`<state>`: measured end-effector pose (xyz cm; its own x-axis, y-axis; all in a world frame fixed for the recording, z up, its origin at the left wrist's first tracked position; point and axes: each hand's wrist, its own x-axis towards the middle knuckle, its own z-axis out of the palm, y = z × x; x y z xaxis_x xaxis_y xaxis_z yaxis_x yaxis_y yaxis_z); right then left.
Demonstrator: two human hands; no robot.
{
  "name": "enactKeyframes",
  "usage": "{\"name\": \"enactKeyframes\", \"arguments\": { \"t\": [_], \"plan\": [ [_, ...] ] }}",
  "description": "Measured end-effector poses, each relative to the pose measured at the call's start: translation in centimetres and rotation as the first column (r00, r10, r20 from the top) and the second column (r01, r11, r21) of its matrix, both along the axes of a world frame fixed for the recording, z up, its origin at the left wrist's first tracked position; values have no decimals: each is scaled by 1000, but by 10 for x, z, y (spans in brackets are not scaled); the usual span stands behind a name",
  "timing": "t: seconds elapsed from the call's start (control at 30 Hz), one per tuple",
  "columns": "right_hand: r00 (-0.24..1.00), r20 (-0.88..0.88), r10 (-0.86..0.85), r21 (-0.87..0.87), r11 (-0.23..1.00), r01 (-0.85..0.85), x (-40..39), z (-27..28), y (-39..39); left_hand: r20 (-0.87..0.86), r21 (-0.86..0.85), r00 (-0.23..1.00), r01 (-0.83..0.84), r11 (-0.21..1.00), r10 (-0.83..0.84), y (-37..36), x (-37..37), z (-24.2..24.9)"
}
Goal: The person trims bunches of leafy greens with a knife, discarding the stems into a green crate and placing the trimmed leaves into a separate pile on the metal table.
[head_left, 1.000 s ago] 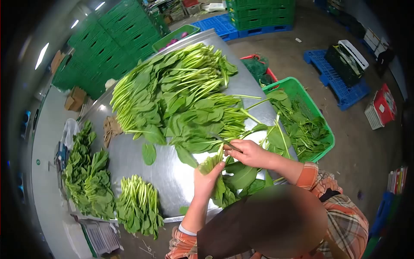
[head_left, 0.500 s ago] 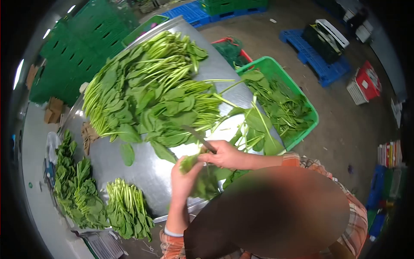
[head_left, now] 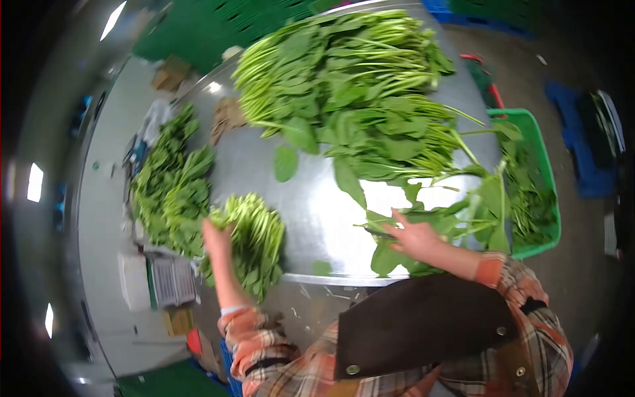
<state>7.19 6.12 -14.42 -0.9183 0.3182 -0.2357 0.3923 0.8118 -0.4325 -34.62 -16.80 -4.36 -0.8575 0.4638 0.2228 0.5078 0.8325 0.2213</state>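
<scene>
At the left of the metal table (head_left: 307, 231), my left hand (head_left: 217, 237) is closed around a bunch of leafy greens, at the edge of a pile of bunches (head_left: 254, 231) with pale cut stems. How much it grips is partly hidden. My right hand (head_left: 421, 241) is low over loose green leaves (head_left: 456, 221) near the front edge. A thin dark knife (head_left: 378, 231) shows by its fingers, which look closed on it, though the handle is hidden. Behind lies a large heap of long-stemmed greens (head_left: 370, 79).
A green crate (head_left: 554, 198) of leaves stands against the table's right side. More leafy bunches (head_left: 169, 178) lie along the left edge, near a brown cloth (head_left: 227, 118). Green crates (head_left: 218, 33) are stacked behind. A grey basket (head_left: 173, 281) is at lower left.
My left hand has moved left with its greens, from in front of me to the pile. My right hand has come away from it and lowered over the loose leaves. The view has turned left.
</scene>
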Motion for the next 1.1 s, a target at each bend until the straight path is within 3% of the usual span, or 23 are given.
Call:
{"name": "enactKeyframes", "arguments": {
  "t": [0.03, 0.07, 0.1, 0.13, 0.23, 0.37, 0.47, 0.5, 0.57, 0.67, 0.77, 0.83, 0.87, 0.97, 1.0, 1.03, 1.07, 1.1],
  "plan": [
    [997, -65, -34, 64, 997, 38, 11, -5, 5, 54, -20, 997, 47, 999, -46, 7, 14, -10],
    [996, -31, -81, 48, 995, 82, 23, -2, 7, 263, 40, 964, 36, 999, -45, -5, 5, -52],
    [991, -47, -125, 39, 991, 127, 36, -8, 10, 279, -139, 960, 55, 989, -14, -11, 11, -81],
    [985, -18, -170, 60, 984, 171, 44, 0, 13, 164, -289, 986, 43, 956, 5, -12, 32, -91],
    [943, -57, -327, 103, 938, 331, 91, 2, 33, -28, -311, 999, 21, 950, -31, -11, 68, -90],
    [834, -238, -497, 155, 828, 538, 159, -27, 90, -48, -451, 997, 36, 892, -65, -10, 89, -83],
    [689, -262, -675, 267, 636, 724, 223, -56, 150, -1, -451, 994, 98, 887, -110, -22, 86, -93],
    [600, -233, -765, 253, 548, 797, 227, -30, 157, 23, -436, 993, 113, 893, -115, -29, 80, -95],
    [466, -256, -847, 221, 418, 881, 208, 14, 166, -99, -409, 975, 141, 901, -197, -42, 53, -114],
    [558, -520, -647, 173, 560, 810, 176, 32, 173, -176, -407, 966, 103, 907, -189, -41, 17, -114],
    [582, -427, -692, -141, 686, 713, 127, 35, 172, -75, -414, 992, 58, 908, -98, -42, -32, -112],
    [670, -416, -616, -32, 746, 666, 100, 6, 178, -11, -471, 1000, 12, 882, -19, -31, -47, -106],
    [642, -452, -619, -19, 727, 687, 86, -8, 180, 20, -503, 999, -12, 864, 25, -25, -50, -99],
    [675, -440, -593, -14, 756, 655, 61, -26, 178, -9, -742, 978, -147, 655, 209, 31, 1, -47],
    [669, -437, -601, -35, 755, 655, 59, -29, 179, -70, -669, 989, -142, 729, 129, 42, 20, -37],
    [665, -432, -609, -55, 754, 655, 55, -20, 177, -158, -508, 985, -16, 861, -75, 50, 26, -40],
    [594, -588, -549, -113, 783, 612, 60, -10, 173, -274, -346, 930, 143, 927, -246, 52, 32, -48],
    [587, -552, -593, -226, 783, 579, 62, 16, 163, -412, -193, 829, 325, 926, -377, 56, 41, -52]
  ]
}}
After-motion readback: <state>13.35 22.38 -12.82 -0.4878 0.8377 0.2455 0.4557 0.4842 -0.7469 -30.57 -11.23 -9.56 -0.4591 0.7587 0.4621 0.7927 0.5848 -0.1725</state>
